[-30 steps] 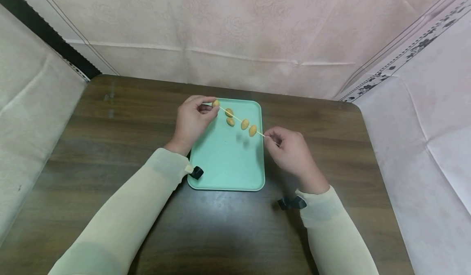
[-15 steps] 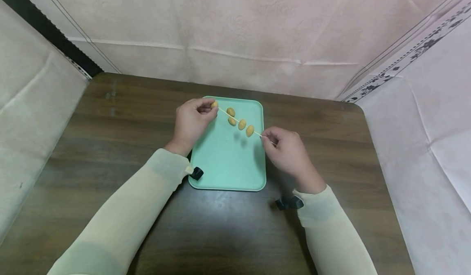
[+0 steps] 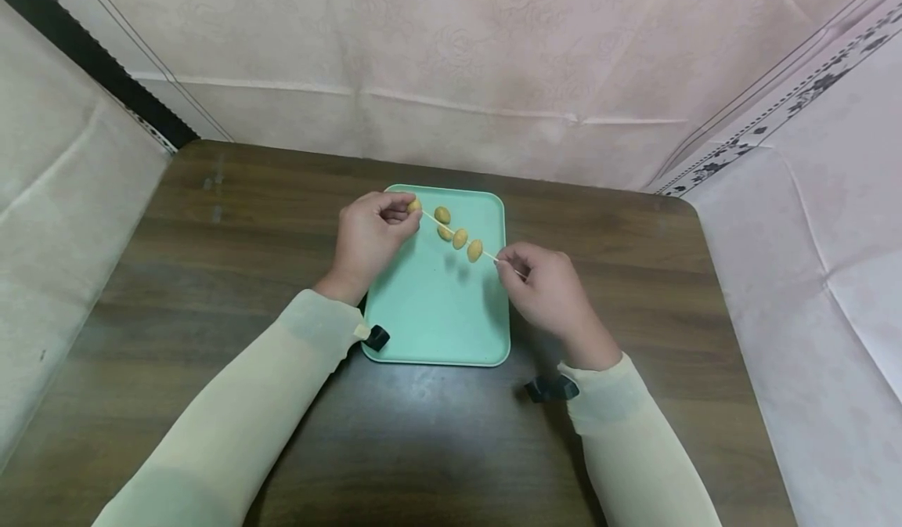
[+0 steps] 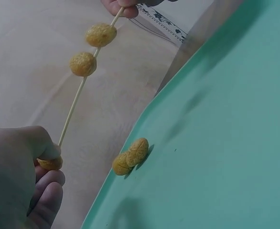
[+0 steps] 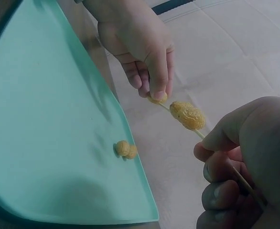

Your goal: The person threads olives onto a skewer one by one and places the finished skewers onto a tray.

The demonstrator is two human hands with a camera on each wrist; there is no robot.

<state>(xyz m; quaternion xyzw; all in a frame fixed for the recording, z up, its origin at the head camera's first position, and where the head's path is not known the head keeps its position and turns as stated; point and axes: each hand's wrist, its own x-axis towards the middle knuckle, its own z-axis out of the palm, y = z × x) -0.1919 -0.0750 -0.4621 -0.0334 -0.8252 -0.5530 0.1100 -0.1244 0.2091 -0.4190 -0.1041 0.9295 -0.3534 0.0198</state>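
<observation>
A thin wooden skewer slants above the tray and carries two golden, wrinkled oval balls, spaced a little apart. My left hand pinches another golden ball between thumb and fingers at the skewer's far end. The skewer meets that ball; how deep it goes in is hidden. With curled fingers my right hand grips the skewer's other end, whose shaft runs back under the palm. Two more golden balls lie touching each other on the tray, near its far edge.
The mint-green rectangular tray lies on a dark brown wooden table. Pale patterned cloth hangs behind the table, with more at both sides. A small black device is strapped at each cuff.
The right hand has shifted slightly left, bringing the skewer and its two balls along. The left hand still pinches its ball, almost in place. The two balls on the tray stay put.
</observation>
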